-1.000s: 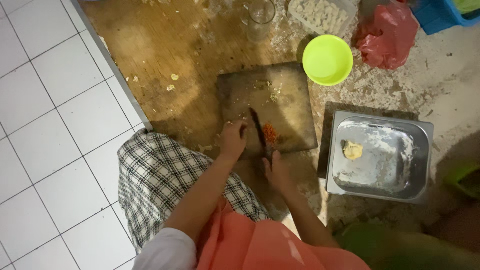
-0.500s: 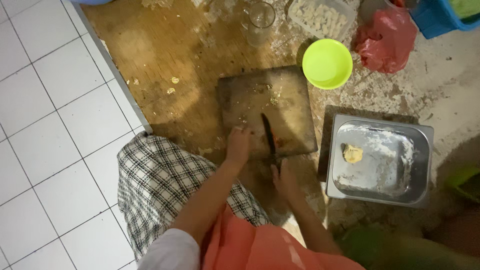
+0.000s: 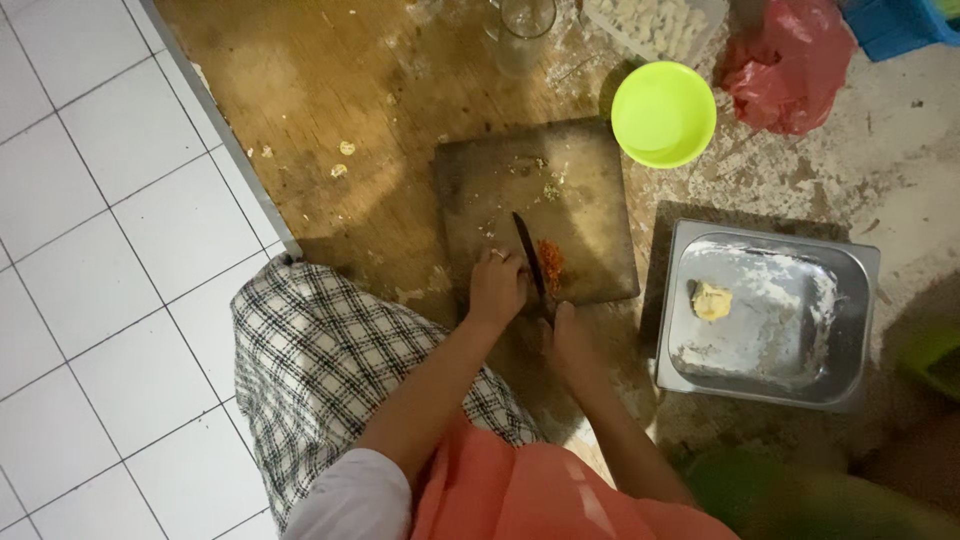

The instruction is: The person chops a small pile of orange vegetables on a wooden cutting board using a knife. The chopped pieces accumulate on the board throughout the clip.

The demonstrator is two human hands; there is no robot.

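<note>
1. White square floor tiles (image 3: pixel 90 250) fill the left of the frame, ending at a worn brown wooden floor (image 3: pixel 300 120) scattered with pale scraps.
2. Checked black-and-white cloth (image 3: pixel 320 370) covers the person's knee at lower left, just below the dark square wooden cutting board (image 3: pixel 580 190).
3. On the board's near edge, the left hand (image 3: pixel 497 287) rests with fingers curled down beside a small heap of chopped orange-red vegetable (image 3: pixel 552 264); whether it grips anything cannot be told.
4. Just right of it, the right hand (image 3: pixel 565 340) is closed around the handle of a dark-bladed kitchen knife (image 3: pixel 528 258), whose blade lies against the orange heap.
5. A clear drinking glass (image 3: pixel 524 30) stands beyond the board, and a lime-green round plastic bowl (image 3: pixel 663 113) sits at the board's far right corner.
6. Further right, a rectangular steel tray (image 3: pixel 850 290) dusted with white flour holds a yellowish lump of dough (image 3: pixel 711 300); a crumpled red plastic bag (image 3: pixel 785 65) lies above it.
</note>
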